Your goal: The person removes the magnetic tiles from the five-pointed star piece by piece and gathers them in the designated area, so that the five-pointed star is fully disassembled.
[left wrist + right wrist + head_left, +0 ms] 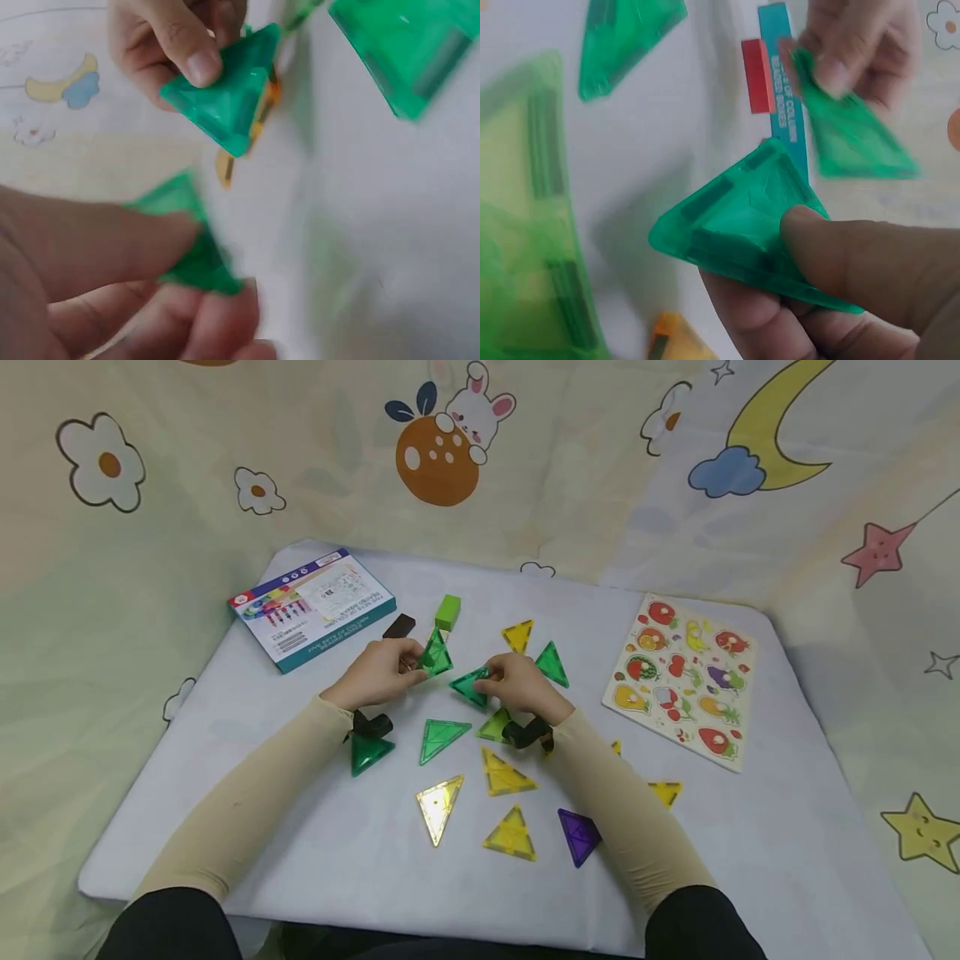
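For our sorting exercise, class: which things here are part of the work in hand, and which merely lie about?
In hand:
left hand gripping a green triangle tile
right hand gripping a second green triangle

Lying about:
fruit puzzle board
box
green block
purple triangle

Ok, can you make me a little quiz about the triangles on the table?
1. True or false: each hand grips a green triangle.
2. Which tile is there only one of on the table? A) yellow B) purple C) green
3. Fill in: the fruit puzzle board lies on the person's ____ side.

Key
1. True: the left hand pinches one green triangle, and the right hand pinches another green triangle.
2. B: only one purple triangle shows, near the right sleeve; several yellow triangles lie about.
3. Right: the fruit puzzle board sits by the table's right edge.
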A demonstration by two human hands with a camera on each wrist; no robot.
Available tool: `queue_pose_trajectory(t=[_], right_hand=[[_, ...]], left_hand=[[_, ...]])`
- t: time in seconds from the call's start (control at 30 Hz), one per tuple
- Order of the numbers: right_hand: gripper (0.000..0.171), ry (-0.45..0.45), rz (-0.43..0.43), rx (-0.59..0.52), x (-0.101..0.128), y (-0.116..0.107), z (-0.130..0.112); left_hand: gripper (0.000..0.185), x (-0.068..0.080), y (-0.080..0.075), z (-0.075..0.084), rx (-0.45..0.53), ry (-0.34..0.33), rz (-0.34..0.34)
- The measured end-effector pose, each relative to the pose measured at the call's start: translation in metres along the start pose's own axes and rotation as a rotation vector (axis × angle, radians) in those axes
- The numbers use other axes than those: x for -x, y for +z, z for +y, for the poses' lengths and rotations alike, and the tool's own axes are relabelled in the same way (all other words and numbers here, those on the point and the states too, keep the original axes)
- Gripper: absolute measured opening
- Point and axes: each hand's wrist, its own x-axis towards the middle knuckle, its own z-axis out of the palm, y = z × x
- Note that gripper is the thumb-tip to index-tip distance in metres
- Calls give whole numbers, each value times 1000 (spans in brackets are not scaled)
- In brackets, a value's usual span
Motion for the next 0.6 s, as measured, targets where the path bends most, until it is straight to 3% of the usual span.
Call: queue_pose_trajectory(t=[0.2,0.5,0.6], right_hand=[[29,26,56,19,-8,-1,-3],[22,36,-23,156,-28,2,-7],[31,60,-28,179,-33,2,-8]], left_hand=[[28,5,-1,-8,-24,-46,-77],[18,13,10,-1,-208,-8,-11],[21,13,15,-1,-245,15,-2]])
